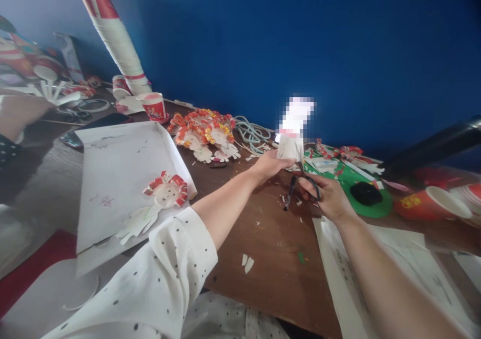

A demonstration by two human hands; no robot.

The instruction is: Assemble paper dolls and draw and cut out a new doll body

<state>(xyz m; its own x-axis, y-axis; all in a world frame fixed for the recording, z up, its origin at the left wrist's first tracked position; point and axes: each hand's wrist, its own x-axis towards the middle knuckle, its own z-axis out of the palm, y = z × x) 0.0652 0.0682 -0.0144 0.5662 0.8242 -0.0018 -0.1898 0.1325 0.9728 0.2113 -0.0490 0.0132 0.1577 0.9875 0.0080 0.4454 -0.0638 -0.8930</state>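
Observation:
In my left hand point(271, 167) is a white paper piece point(290, 147), pinched near its lower edge above the brown table point(263, 238). Dark-handled scissors point(311, 182) sit in my right hand point(326, 194), fingers around the handles. The blades reach up to the paper's lower right side, though whether they bite into it I cannot tell. A black pen point(289, 193) lies just left of my right hand. Small white paper scraps point(248, 264) are scattered on the wood. Behind the paper is a bright pixelated patch that hides what is there.
To the left, a shallow white box point(112, 178) bears a red-fringed paper figure point(167, 193). Several similar figures point(206, 128) are heaped behind. A printed paper cup point(153, 107) stands near stacked cups point(120, 48). Green card point(370, 206) and an orange cup point(432, 203) lie right. Another person's hand point(22, 113) shows far left.

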